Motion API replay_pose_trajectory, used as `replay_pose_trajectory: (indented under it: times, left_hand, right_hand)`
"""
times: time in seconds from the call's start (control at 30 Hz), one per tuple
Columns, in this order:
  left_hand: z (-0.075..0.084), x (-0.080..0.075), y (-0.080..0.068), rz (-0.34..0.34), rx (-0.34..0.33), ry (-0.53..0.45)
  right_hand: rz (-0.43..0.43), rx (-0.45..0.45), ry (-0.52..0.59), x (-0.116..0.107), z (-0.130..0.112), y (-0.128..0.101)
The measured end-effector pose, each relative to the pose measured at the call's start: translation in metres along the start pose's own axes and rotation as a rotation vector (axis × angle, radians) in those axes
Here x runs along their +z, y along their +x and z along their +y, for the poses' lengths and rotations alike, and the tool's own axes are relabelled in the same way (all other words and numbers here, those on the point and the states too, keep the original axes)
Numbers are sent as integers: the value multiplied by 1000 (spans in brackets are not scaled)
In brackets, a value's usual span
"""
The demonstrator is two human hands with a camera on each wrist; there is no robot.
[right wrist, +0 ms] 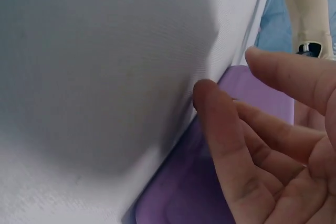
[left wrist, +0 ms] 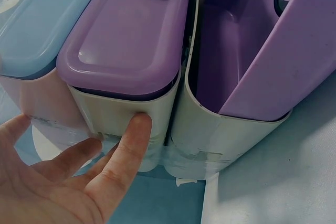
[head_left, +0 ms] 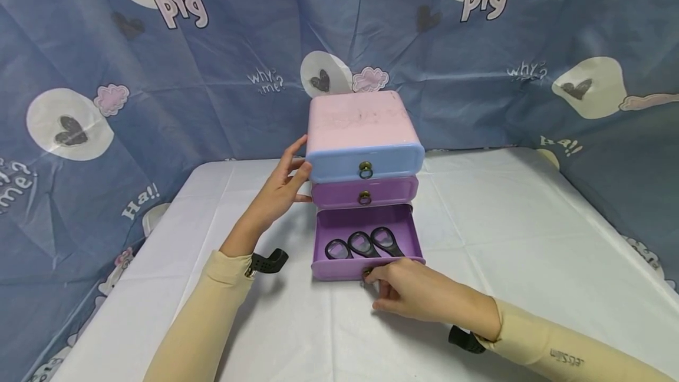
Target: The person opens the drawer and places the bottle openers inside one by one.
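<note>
A small stacked drawer cabinet (head_left: pixel 361 119) has a pink top, a closed blue drawer (head_left: pixel 336 164) and a closed purple drawer (head_left: pixel 336 195). Below them, the bottom purple drawer (head_left: pixel 331 270) is pulled out toward me. Inside it lie three black-rimmed magnifying glasses (head_left: pixel 354 253), their handles partly hidden behind the drawer front. My left hand (head_left: pixel 276 190) rests its spread fingers against the cabinet's left side; in the left wrist view a fingertip (left wrist: pixel 140 121) meets the pale casing. My right hand (head_left: pixel 419 290) has its fingers curled at the bottom drawer's ring handle (head_left: pixel 367 273), which they mostly cover.
A white cloth (head_left: pixel 493 211) covers the table. Behind it hangs a blue printed curtain (head_left: pixel 228 46). Black straps (head_left: pixel 270 261) circle both wrists, next to beige sleeves (head_left: pixel 207 305).
</note>
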State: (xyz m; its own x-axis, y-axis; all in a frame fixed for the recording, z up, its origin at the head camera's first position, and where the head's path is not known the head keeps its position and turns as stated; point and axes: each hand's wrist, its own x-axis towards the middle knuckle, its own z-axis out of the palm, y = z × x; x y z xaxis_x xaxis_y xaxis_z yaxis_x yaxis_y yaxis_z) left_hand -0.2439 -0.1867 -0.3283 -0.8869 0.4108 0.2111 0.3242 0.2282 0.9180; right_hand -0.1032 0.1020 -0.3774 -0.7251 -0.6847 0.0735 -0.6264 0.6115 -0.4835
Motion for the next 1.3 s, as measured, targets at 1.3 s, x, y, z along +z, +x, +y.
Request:
replay_pose_trajectory:
  times: [1.3]
  left_hand:
    - [2, 1, -2, 8, -23, -18]
  right_hand:
    - [182, 69, 1, -16, 54, 63]
